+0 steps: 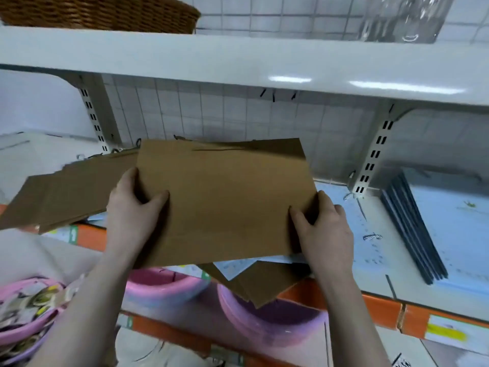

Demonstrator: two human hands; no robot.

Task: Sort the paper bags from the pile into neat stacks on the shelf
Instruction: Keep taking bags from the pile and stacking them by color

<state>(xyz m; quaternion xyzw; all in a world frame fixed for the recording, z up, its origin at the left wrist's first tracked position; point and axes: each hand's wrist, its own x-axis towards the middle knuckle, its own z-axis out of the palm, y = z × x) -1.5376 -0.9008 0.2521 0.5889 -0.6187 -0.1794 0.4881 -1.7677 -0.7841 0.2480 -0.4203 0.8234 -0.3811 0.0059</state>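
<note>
Nearest, pink plastic basins [267, 319] sit on the lower level. Above them, the left hand [132, 207] and right hand [324, 229] grip a flat brown paper bag [225, 197] by its side edges, thumbs on top, fingers curled underneath, over the white orange-edged shelf [381, 292]. More brown bags [66, 192] lie fanned to the left. Pale blue bags [357, 234] and a dark stack [412, 229] lie right. A wicker basket [105, 11] sits on the upper shelf.
</note>
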